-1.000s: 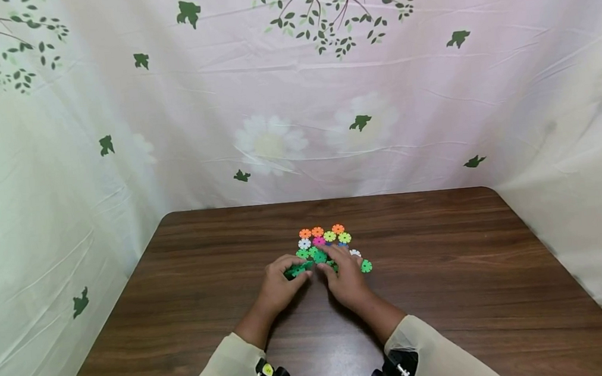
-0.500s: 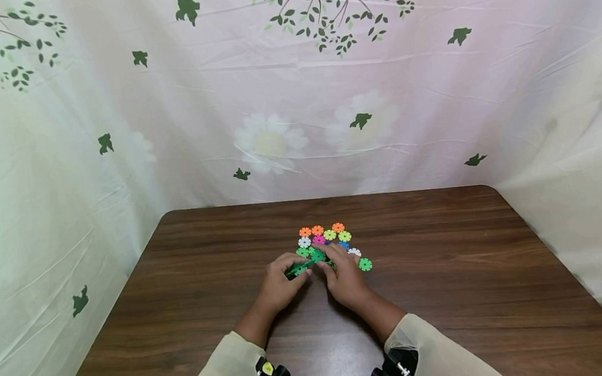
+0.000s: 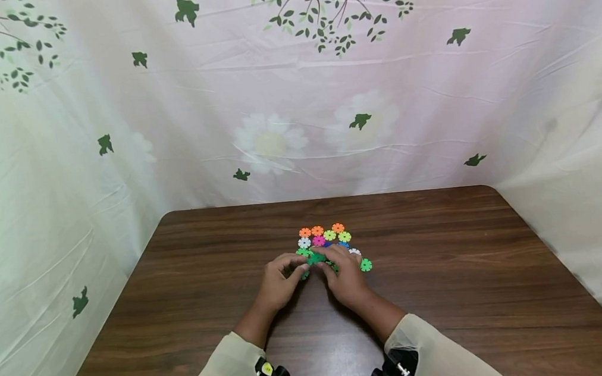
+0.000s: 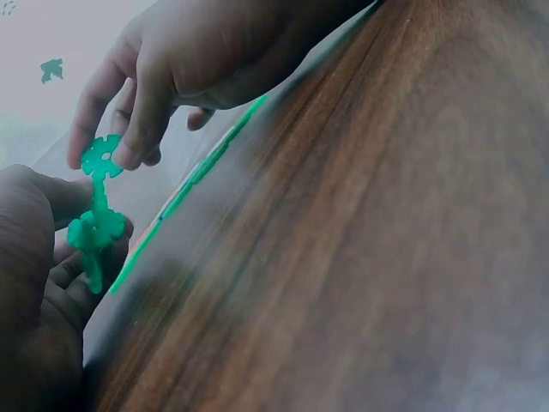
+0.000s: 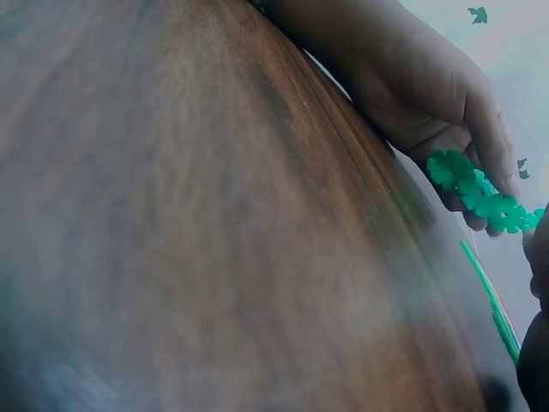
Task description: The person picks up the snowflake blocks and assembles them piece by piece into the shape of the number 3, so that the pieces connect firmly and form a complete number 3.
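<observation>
Several green flower-shaped interlocking discs [image 3: 315, 259] are joined into a short chain, raised above the table between the two hands. The left hand [image 3: 279, 282] grips one part of it between thumb and fingers. In the left wrist view, the right hand [image 4: 206, 51] pinches the end disc [image 4: 103, 157] between thumb and finger. From the right wrist view, the joined discs [image 5: 489, 202] stretch from the left hand [image 5: 420, 81] toward the right hand [image 5: 537, 275], which is cut off by the frame edge. In the head view, fingers hide part of the chain.
Beyond the hands, loose flower discs lie flat in rows: orange [image 3: 305, 232], yellow [image 3: 329, 235], white [image 3: 304, 243], pink [image 3: 319, 241], blue and green [image 3: 365, 265]. They rest on a brown wooden table [image 3: 448, 270]. A patterned cloth [image 3: 293, 93] hangs behind it.
The chain in the left hand has turned, so less of it shows between the thumb and fingers. The left thumb and fingers have drawn closer together. The right hand stays nearly in place.
</observation>
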{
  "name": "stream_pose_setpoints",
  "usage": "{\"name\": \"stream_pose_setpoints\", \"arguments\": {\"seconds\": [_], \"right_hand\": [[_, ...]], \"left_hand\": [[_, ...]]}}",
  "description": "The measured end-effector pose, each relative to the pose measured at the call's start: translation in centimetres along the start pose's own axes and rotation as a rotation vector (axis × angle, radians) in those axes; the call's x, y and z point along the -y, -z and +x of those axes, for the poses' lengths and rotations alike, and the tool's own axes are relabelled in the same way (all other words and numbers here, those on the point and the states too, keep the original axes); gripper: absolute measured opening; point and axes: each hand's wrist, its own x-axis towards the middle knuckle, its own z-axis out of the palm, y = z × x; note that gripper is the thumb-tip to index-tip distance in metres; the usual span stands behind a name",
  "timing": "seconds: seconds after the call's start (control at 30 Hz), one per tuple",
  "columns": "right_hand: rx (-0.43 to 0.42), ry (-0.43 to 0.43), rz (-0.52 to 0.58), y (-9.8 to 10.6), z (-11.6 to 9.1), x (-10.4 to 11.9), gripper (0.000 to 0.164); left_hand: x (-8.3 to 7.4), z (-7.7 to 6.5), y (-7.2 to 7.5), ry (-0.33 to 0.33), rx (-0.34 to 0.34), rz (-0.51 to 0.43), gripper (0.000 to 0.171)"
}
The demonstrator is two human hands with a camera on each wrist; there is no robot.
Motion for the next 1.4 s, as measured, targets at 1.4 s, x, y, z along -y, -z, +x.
{"name": "stream_pose_setpoints", "arguments": {"seconds": [1.4], "right_hand": [[-0.008,-0.101,0.016,0.11,0.00,0.44,0.010]], "left_hand": [[0.34,0.03,-0.19,-0.077,-0.003,0.029,0.027]]}}
